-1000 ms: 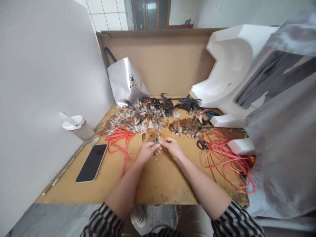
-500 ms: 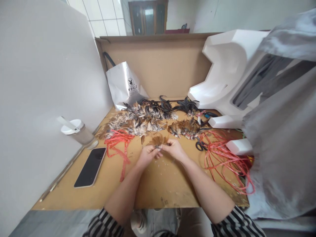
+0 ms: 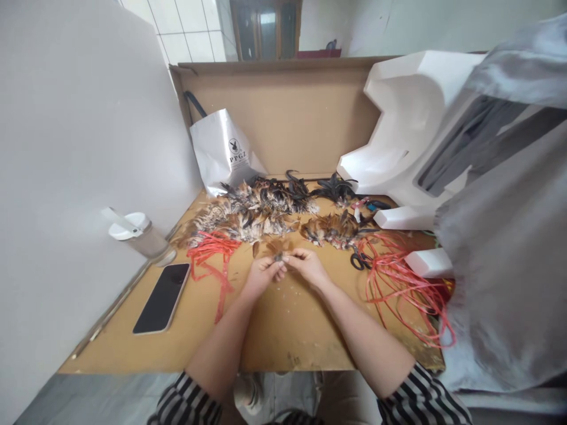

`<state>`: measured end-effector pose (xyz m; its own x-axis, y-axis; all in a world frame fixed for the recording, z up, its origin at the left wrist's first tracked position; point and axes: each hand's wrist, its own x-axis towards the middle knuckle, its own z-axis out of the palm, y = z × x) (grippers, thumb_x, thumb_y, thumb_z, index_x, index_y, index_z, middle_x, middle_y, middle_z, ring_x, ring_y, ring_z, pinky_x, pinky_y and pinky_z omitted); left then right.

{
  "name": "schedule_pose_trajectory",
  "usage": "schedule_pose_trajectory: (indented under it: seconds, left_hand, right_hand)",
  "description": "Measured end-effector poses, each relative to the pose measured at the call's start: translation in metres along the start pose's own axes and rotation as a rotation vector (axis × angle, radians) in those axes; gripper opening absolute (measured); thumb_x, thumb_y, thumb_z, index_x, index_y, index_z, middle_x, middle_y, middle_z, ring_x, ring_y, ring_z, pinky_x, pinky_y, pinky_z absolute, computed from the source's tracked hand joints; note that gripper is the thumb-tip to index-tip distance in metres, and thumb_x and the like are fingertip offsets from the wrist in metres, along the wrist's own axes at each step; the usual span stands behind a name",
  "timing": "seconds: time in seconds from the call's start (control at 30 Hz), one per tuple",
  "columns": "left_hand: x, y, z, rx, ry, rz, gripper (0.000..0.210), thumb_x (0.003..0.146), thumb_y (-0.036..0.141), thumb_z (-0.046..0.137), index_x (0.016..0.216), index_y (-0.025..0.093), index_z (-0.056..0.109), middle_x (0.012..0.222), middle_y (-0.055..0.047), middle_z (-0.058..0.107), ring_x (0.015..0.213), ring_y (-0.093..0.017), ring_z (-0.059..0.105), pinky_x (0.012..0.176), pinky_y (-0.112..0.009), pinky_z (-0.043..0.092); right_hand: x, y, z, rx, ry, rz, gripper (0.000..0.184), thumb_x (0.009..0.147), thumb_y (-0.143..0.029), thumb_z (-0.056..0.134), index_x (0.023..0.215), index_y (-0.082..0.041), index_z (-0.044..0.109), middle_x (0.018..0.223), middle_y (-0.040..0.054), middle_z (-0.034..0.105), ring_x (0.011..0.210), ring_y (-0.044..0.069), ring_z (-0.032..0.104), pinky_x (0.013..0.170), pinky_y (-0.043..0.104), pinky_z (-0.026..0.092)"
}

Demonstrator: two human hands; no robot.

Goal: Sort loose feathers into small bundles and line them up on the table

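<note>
the left hand (image 3: 263,275) and right hand (image 3: 309,267) pinch a bunch of brown feathers (image 3: 273,248) at its base, thumbs against fingers, about midway between the tabletop's front and back edges (image 3: 296,330). it should be light, springy, easily ruffled; the gathered quill ends seem the firmest hold.

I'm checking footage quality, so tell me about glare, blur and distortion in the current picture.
Head view: soft, diffuse light, with a pale sheen on the silver bag; head view: the feathers at the fingers look soft, fine detail lost; head view: the cup leans outward, probably partly wide-angle distortion.
</note>
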<state>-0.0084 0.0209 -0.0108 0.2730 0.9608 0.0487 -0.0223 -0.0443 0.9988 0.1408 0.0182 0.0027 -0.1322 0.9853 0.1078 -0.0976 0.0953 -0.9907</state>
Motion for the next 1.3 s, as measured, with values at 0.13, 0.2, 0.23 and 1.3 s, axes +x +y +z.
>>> schedule_pose_trajectory:
  seconds: [0.13, 0.2, 0.23, 1.3]
  left_hand:
    - [0.006, 0.002, -0.014, -0.175, 0.242, -0.01, 0.023, 0.067, 0.034, 0.06, 0.065, 0.012, 0.061, 0.053, -0.001, 0.057, 0.044, -0.007, 0.049, 0.046, -0.019, 0.037]
    - [0.008, 0.002, -0.018, -0.274, 0.328, -0.011, 0.022, 0.064, 0.034, 0.062, 0.063, 0.012, 0.06, 0.056, -0.001, 0.058, 0.046, -0.006, 0.049, 0.045, -0.018, 0.036]
    - [0.008, 0.002, -0.019, -0.301, 0.345, -0.013, 0.022, 0.064, 0.034, 0.063, 0.064, 0.012, 0.06, 0.057, -0.001, 0.058, 0.046, -0.006, 0.049, 0.045, -0.017, 0.036]
    - [0.001, -0.006, 0.009, -0.569, 0.161, -0.152, 0.02, 0.064, 0.027, 0.066, 0.077, 0.011, 0.063, 0.084, -0.008, 0.066, 0.075, -0.013, 0.06, 0.068, -0.022, 0.043]
  right_hand:
    - [0.004, 0.011, -0.004, -0.219, 0.05, 0.001, 0.024, 0.063, -0.034, 0.063, 0.077, -0.014, 0.064, 0.072, 0.004, 0.064, 0.062, 0.012, 0.054, 0.063, 0.026, 0.041]
    - [0.004, 0.015, -0.006, -0.435, -0.014, -0.068, 0.018, 0.066, -0.031, 0.06, 0.072, -0.015, 0.064, 0.071, 0.004, 0.062, 0.062, 0.013, 0.053, 0.063, 0.026, 0.04]
    - [0.003, 0.016, -0.006, -0.547, -0.055, -0.114, 0.015, 0.068, -0.029, 0.059, 0.07, -0.016, 0.064, 0.071, 0.0038, 0.061, 0.064, 0.013, 0.053, 0.063, 0.025, 0.04]
    - [-0.001, 0.002, 0.011, 0.878, -0.177, 0.571, 0.015, 0.07, -0.018, 0.061, 0.077, -0.014, 0.048, 0.057, -0.0055, 0.043, 0.039, 0.0, 0.026, 0.033, 0.01, 0.019]
